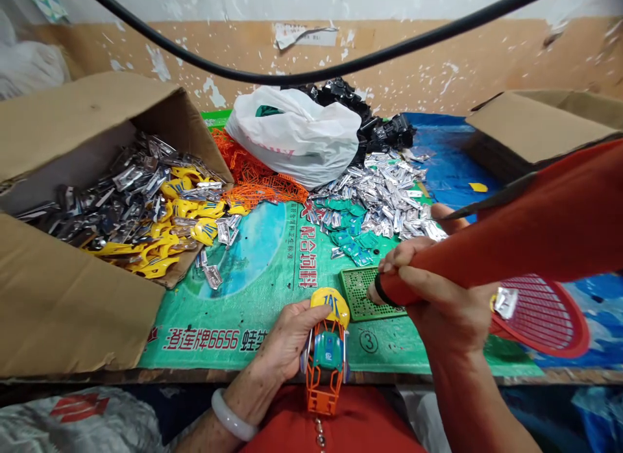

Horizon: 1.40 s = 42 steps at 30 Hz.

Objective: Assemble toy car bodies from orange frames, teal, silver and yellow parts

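Both grips are busy here! The left grip (292, 333) is clasped around an orange frame (324, 401) carrying a yellow cover (335, 305) and a green block (328, 349), just left of the green tray (357, 294) and nearer the body. The frame's low end juts past the counter's front edge (233, 376), over the red shirt (287, 427). Over to the right grip (442, 297), wrapped round a red tool (511, 239), nose pointing in above the tray; whether those 2 touch, I can't tell.

Room check: between frame and tray, just a narrow gap. Left of the tray, a wider stretch of green mat (272, 284) runs to the cardboard box (53, 297), yellow pieces (160, 245) spilling to its lip. Behind the tray, green pieces (360, 245) and silver pieces (374, 193) crowd close. Off to its right, a red basket (574, 323) sits near that front edge.
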{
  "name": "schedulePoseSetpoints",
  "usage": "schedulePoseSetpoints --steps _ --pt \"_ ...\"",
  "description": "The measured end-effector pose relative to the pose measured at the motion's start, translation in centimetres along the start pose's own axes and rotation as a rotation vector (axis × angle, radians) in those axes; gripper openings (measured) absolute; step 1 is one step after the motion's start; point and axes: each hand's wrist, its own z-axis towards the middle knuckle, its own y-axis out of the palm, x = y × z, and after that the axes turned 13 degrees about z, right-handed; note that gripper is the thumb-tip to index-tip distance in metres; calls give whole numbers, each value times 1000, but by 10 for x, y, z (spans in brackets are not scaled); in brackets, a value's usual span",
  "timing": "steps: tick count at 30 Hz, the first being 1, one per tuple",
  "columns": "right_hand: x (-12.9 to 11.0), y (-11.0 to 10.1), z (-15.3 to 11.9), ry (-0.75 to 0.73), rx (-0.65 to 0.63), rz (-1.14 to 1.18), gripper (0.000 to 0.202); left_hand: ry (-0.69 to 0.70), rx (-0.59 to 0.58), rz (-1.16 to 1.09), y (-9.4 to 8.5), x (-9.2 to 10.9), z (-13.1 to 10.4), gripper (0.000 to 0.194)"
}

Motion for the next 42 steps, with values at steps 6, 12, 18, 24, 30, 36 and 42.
schedulePoseSetpoints --steps 6,12,18,24,30,36,42 --pt "-2 10 -15 82 -119 44 64 -21 29 30 -1 1 1 27" --pt "6 11 -20 136 -136 50 65 -19 29 19 -6 -5 4 32" --pt "9 9 -20 143 -166 51 65 -19 35 17 -6 -3 2 35" --pt "12 10 -21 109 -183 20 54 -16 44 9 -3 -1 1 37" --pt "14 6 -22 113 -203 17 35 -9 45 3 -3 -1 1 31" --pt "21 -2 -26 99 -248 -71 20 -27 31 34 -5 -7 3 24" --pt "24 0 -27 74 -281 -160 17 8 -22 13 -9 -14 8 20"
